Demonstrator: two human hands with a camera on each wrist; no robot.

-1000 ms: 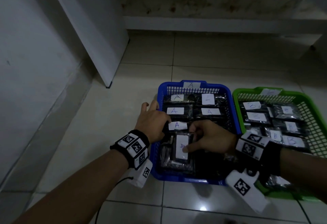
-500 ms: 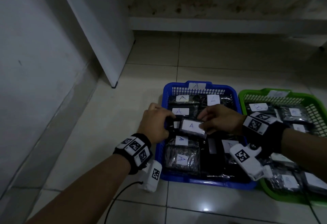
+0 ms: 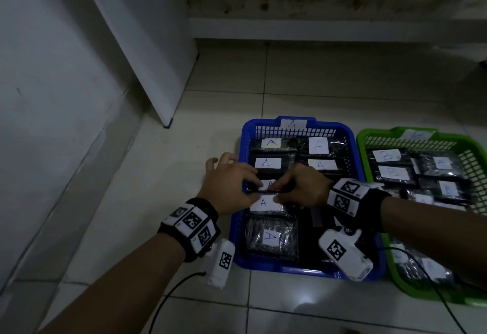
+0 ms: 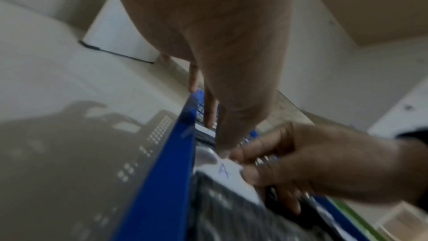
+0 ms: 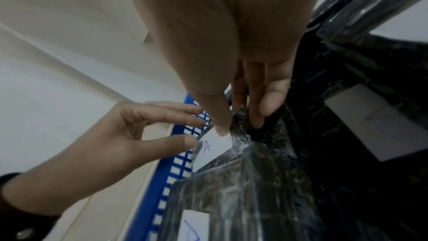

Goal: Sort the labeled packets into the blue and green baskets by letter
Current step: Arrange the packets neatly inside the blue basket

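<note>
Black plastic, crinkled and shiny, wraps the packet [image 3: 267, 188] that is held between both hands over the left side of the blue basket [image 3: 351, 136]; a white label marked "A" is seen on it in the wrist views. The packet is pinched at its right end by the right hand [image 3: 303, 186], thumb on the label's edge and fingers curled behind the plastic, as the right wrist view shows. The left hand [image 3: 229, 183] is placed at the packet's left end, thumb tip touching the label's corner, the other fingers spread and nearly straight above the basket's left rim; whether the forefinger closes on the packet cannot be told. Just nearer the person, a second packet labelled "A" [image 3: 266, 204] lies flat under the held one, and a third "A" packet [image 3: 271, 237] lies nearer still. Four more "A" packets are laid in two rows at the far end of the basket, and a white tag marked "A" [image 3: 292, 123] is fixed to its far rim. Just to the right, the green basket [image 3: 369, 136] is set on the tile floor [image 3: 210, 75], holding packets labelled "B" [image 3: 394, 173].
</note>
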